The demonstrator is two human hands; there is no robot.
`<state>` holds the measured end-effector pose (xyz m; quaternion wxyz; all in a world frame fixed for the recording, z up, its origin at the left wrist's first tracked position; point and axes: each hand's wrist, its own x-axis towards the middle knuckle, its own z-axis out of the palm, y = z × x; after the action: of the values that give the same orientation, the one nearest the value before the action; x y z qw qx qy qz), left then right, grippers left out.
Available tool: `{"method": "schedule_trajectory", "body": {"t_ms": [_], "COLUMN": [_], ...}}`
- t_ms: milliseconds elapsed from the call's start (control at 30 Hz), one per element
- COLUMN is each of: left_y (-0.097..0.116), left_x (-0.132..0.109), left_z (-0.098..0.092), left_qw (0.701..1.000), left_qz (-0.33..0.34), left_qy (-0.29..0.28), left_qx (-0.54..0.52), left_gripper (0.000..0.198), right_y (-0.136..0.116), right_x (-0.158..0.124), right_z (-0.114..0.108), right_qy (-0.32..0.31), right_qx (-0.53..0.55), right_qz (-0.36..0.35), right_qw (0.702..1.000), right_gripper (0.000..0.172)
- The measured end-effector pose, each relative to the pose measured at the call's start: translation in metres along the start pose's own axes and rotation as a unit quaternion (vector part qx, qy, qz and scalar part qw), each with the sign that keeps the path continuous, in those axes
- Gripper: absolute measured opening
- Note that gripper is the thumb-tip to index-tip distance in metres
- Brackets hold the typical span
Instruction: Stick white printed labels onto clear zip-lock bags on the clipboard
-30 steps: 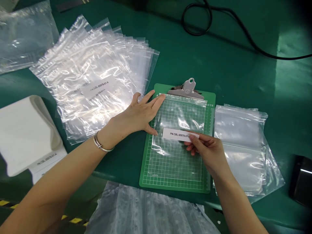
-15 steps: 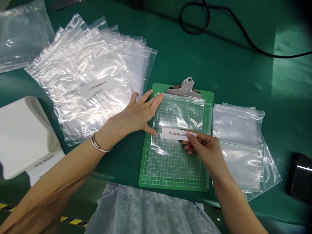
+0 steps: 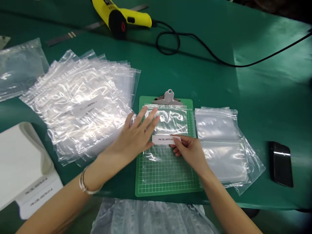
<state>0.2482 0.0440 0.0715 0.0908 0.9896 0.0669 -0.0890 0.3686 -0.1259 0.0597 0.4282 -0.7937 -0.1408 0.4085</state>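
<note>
A white printed label [image 3: 163, 139] reading "PN:CBL-00578-01" lies across a clear zip bag [image 3: 168, 122] on a green grid clipboard [image 3: 165, 190]. My right hand [image 3: 188, 152] pinches the label's right end between thumb and fingers. My left hand [image 3: 136, 135] is open, fingers spread, over the bag's left side and partly hiding it. A steel clip [image 3: 168, 99] holds the bag's top edge. A bracelet circles my left wrist.
A stack of labelled zip bags [image 3: 80, 110] lies to the left, and more bags [image 3: 219, 139] lie to the right. On the green table are a yellow hot-air tool [image 3: 119, 18], a black cable [image 3: 170, 42], a phone [image 3: 280, 164] and white packaging [image 3: 19, 162]. Bubble wrap [image 3: 151, 217] is at the front.
The view has tilted up and shifted, bringing the yellow tool into sight. My left hand's fingers have moved further over the bag. My right hand still pinches the label.
</note>
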Motion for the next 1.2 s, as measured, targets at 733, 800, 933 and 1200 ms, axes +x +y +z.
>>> {"method": "schedule_trajectory", "body": {"t_ms": [733,800,933,1200], "left_y": [0.025,0.024,0.022,0.021], "left_x": [-0.021,-0.021,-0.020,-0.021], "left_z": [0.041,0.044,0.055,0.058], "left_qw": [0.989,0.988,0.982,0.985], "left_qz": [0.128,0.130,0.137,0.139], "left_qy": [0.058,0.069,0.122,0.104], "left_qx": [0.035,0.037,0.043,0.017], "left_gripper": [0.054,0.054,0.057,0.059], "right_y": [-0.040,-0.037,-0.010,0.027], "right_x": [-0.006,-0.015,-0.031,-0.030], "right_z": [-0.062,-0.049,0.003,-0.015], "right_qy": [-0.115,-0.078,0.055,0.191], "right_qx": [0.033,-0.083,-0.360,-0.524], "right_qz": [0.116,0.035,-0.229,-0.160], "right_qw": [0.986,0.993,0.903,0.815], "right_gripper": [0.070,0.059,0.047,0.044]}}
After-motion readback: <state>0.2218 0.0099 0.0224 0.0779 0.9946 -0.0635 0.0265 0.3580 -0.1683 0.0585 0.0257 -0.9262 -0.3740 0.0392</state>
